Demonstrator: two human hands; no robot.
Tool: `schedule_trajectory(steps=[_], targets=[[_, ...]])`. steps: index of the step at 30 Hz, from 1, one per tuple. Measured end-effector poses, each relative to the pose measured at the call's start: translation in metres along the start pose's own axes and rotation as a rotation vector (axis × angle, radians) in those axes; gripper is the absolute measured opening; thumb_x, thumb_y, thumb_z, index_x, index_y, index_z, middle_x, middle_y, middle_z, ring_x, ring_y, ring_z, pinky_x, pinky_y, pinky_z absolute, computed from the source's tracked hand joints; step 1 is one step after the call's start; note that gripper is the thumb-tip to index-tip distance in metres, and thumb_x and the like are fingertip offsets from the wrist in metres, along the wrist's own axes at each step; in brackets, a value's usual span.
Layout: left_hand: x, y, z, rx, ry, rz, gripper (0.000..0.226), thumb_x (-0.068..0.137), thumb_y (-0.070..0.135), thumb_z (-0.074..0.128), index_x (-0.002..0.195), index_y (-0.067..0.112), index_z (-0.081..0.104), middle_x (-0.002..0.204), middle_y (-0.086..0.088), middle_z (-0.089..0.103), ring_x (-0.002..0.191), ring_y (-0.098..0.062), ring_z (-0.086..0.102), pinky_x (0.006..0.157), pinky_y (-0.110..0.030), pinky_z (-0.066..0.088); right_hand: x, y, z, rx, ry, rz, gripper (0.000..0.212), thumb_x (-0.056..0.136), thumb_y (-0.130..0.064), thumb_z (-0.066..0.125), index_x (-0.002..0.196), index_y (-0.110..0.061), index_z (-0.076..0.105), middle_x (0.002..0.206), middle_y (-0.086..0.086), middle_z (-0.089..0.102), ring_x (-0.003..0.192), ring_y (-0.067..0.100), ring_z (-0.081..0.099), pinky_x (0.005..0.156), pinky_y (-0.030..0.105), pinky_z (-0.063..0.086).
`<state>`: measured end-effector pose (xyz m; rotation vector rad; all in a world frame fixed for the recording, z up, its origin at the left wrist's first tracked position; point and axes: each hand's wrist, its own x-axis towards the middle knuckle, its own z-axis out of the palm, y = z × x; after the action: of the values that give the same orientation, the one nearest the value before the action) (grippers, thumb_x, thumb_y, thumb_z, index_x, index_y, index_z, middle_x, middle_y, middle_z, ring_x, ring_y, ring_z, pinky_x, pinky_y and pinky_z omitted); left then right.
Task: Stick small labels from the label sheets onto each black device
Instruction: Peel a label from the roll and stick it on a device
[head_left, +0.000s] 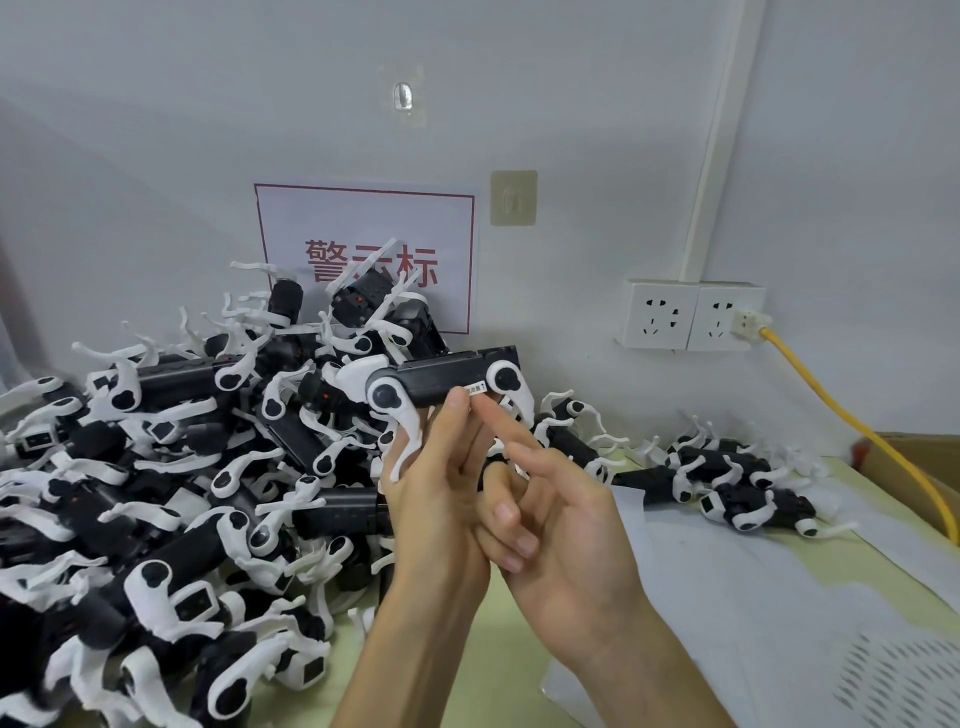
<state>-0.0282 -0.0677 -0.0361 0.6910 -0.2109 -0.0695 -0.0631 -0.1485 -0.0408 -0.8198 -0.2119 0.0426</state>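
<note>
One black device (441, 376) gripped by left hand (436, 499) | right hand (561, 519) forefinger presses label (475, 388) | should rub edges flat

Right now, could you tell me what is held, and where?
The left hand pinches the black device at mid-body; the right hand presses its label.

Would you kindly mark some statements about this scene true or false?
1. The left hand holds a black device above the table. True.
2. The right hand grips a pen. False: it touches the small label on the device with one finger.
3. The yellow cable is plugged into a wall socket. True.
4. The bigger pile lies on the right. False: the big pile of devices is on the left.
</note>
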Motion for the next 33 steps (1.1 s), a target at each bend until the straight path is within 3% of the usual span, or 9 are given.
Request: schedule_trajectory(steps=[6,13,20,25,30,33], targets=[[0.002,-0.001,0.001,0.028,0.049,0.023,0.037,0.083,0.033,0.075,0.103,0.013,0.051,0.086,-0.01,0.062,0.086,-0.023,0.064,0.055,-0.025,0.05,0.001,0.001,-0.001,0.028,0.0,0.012,0.044,0.083,-0.022,0.056,0.122,-0.02,0.074,0.052,0.0,0.045,0.041,0.008,0.025,0.046,0.025,0.017],[0.0,0.0,0.002,0.015,0.074,-0.001,0.053,0.074,0.036,0.08,0.113,0.016,0.05,0.107,-0.015,0.052,0.107,-0.029,0.058,0.068,-0.034,0.045,0.002,0.002,-0.003,0.053,-0.003,0.009,0.044,0.085,-0.02,0.054,0.123,-0.018,0.074,0.051,0.0,0.045,0.041,0.008,0.027,0.044,0.024,0.019],[0.001,-0.001,0.001,0.031,0.039,-0.002,0.051,0.075,0.04,0.078,0.112,0.018,0.051,0.105,-0.012,0.053,0.097,-0.028,0.055,0.048,-0.024,0.045,0.004,0.004,-0.005,0.062,-0.018,0.008,0.043,0.087,-0.021,0.053,0.125,-0.018,0.073,0.052,0.0,0.046,0.043,0.01,0.026,0.043,0.023,0.024],[0.004,-0.004,-0.002,0.029,0.058,0.001,0.058,0.069,0.039,0.082,0.113,0.016,0.051,0.105,-0.016,0.052,0.102,-0.03,0.056,0.052,-0.025,0.049,0.003,0.004,-0.006,0.068,-0.017,0.01,0.043,0.088,-0.02,0.052,0.125,-0.018,0.073,0.052,0.0,0.046,0.042,0.01,0.027,0.043,0.023,0.023],[0.005,-0.005,-0.008,0.036,0.065,0.046,0.039,0.079,0.034,0.081,0.096,0.013,0.052,0.076,-0.004,0.061,0.065,-0.016,0.064,0.042,-0.02,0.046,0.003,0.005,-0.004,0.036,-0.011,0.007,0.043,0.086,-0.021,0.052,0.123,-0.019,0.074,0.051,-0.001,0.045,0.042,0.009,0.026,0.044,0.024,0.022],[0.007,-0.005,-0.009,0.045,0.116,0.069,0.043,0.077,0.033,0.085,0.099,0.014,0.053,0.078,-0.005,0.062,0.069,-0.017,0.064,0.045,-0.022,0.048,0.003,0.006,-0.004,-0.001,-0.014,0.01,0.043,0.087,-0.022,0.052,0.123,-0.02,0.074,0.052,-0.001,0.044,0.044,0.01,0.025,0.046,0.024,0.022]])
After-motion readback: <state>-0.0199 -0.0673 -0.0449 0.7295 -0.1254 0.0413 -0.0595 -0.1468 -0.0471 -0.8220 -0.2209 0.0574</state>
